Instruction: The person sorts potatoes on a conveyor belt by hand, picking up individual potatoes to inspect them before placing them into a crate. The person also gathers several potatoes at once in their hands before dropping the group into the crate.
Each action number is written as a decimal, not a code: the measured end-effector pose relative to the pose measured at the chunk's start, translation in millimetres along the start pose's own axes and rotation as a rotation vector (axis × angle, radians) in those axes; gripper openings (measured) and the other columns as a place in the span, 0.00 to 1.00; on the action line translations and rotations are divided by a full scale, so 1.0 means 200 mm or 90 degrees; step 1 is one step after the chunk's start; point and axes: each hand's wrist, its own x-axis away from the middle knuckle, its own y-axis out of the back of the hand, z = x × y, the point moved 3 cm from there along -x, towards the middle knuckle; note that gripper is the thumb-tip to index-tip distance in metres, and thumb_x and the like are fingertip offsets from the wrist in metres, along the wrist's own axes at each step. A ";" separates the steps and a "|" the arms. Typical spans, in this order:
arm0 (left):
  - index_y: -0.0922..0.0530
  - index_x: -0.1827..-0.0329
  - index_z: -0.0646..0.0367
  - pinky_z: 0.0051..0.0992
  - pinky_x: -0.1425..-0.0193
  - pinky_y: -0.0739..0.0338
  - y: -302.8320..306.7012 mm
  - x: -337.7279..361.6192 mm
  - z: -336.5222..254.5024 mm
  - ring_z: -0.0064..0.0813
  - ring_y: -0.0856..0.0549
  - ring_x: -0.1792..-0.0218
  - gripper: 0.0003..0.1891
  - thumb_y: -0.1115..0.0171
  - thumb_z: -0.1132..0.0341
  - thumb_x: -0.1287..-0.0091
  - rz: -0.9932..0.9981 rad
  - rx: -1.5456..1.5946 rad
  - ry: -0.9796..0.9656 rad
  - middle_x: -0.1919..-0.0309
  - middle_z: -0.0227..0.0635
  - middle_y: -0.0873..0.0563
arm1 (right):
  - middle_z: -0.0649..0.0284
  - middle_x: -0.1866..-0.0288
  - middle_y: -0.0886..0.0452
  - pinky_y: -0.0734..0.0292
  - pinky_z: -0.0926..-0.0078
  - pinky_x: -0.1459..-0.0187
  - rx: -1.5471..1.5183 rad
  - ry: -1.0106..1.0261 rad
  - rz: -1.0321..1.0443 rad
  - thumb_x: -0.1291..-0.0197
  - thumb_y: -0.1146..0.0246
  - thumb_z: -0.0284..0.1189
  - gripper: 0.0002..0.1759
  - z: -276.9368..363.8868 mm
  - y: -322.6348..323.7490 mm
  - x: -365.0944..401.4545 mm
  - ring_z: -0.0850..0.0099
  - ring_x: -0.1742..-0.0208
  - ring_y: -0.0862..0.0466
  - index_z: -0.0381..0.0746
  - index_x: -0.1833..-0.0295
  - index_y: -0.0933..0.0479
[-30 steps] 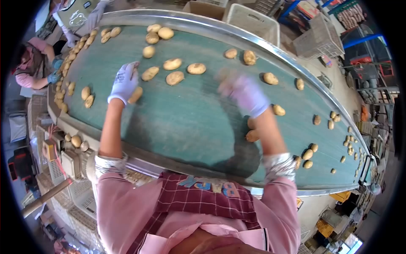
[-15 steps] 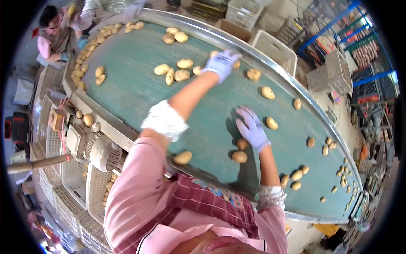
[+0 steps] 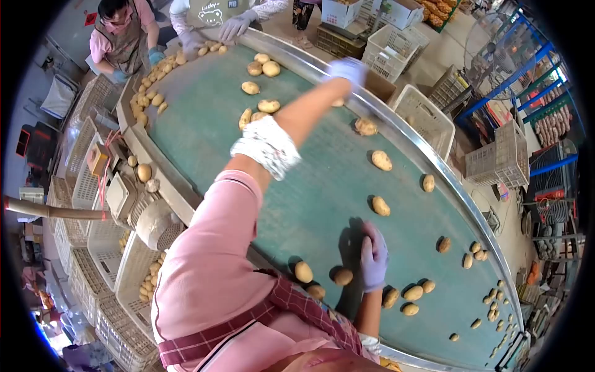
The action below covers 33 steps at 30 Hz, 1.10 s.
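Observation:
My left hand (image 3: pixel 347 72), in a pale lavender glove, is stretched out at the far metal rail (image 3: pixel 390 115) of the belt. Motion smears its fingers, so whether anything is in them is hidden. A potato (image 3: pixel 338 101) lies just below that wrist. My right hand (image 3: pixel 374 259), gloved alike, hovers low over the green conveyor belt (image 3: pixel 310 180) with thumb and fingers extended, and no potato shows in it. To its left lie a brown potato (image 3: pixel 342 276) and a yellower potato (image 3: pixel 303 271); below its wrist side is another potato (image 3: pixel 390 297).
Several potatoes (image 3: pixel 145 102) are heaped at the belt's far left end, where two co-workers (image 3: pixel 127 37) stand. A plastic crate (image 3: pixel 421 121) sits beyond the far rail. A motor (image 3: pixel 155 223) and crates with potatoes (image 3: pixel 145 276) flank the near left side.
My left hand has swung from the potatoes on the belt out to the far rail. My right hand has turned thumb-up. The view has shifted, bringing more of the co-workers in.

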 end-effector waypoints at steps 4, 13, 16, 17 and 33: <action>0.14 0.46 0.51 0.40 0.48 0.16 -0.02 -0.15 0.95 0.38 0.11 0.47 0.14 0.39 0.62 0.32 -0.110 -0.071 0.348 0.46 0.37 0.11 | 0.51 0.42 0.17 0.27 0.66 0.35 -0.109 -0.078 -0.096 0.32 0.46 0.21 0.16 -0.11 0.13 0.07 0.59 0.38 0.19 0.33 0.41 0.21; 0.15 0.62 0.59 0.36 0.61 0.20 -0.14 0.27 0.78 0.39 0.15 0.70 0.21 0.30 0.49 0.46 0.313 0.029 0.247 0.67 0.39 0.12 | 0.51 0.42 0.17 0.27 0.66 0.36 -0.037 0.009 -0.034 0.34 0.45 0.19 0.15 -0.13 0.20 0.06 0.57 0.40 0.18 0.34 0.45 0.20; 0.18 0.50 0.56 0.35 0.52 0.18 -0.22 0.58 0.62 0.40 0.11 0.58 0.24 0.30 0.51 0.47 0.165 0.023 0.156 0.57 0.43 0.11 | 0.51 0.42 0.17 0.27 0.66 0.35 -0.050 0.021 0.012 0.34 0.44 0.20 0.14 -0.11 0.23 0.12 0.57 0.39 0.18 0.34 0.45 0.20; 0.19 0.49 0.56 0.34 0.51 0.18 -0.09 0.75 0.43 0.39 0.12 0.56 0.26 0.29 0.51 0.47 0.216 0.052 0.168 0.57 0.44 0.12 | 0.51 0.41 0.17 0.27 0.66 0.35 -0.052 0.037 0.018 0.34 0.44 0.21 0.14 -0.11 0.24 0.13 0.57 0.38 0.19 0.34 0.45 0.20; 0.19 0.41 0.52 0.41 0.39 0.23 0.02 1.24 0.45 0.51 0.17 0.44 0.21 0.40 0.50 0.31 -0.326 0.252 0.230 0.40 0.47 0.18 | 0.57 0.35 0.24 0.24 0.63 0.37 -0.681 -0.052 -0.112 0.26 0.44 0.37 0.22 -0.04 0.84 -0.90 0.64 0.38 0.22 0.34 0.35 0.31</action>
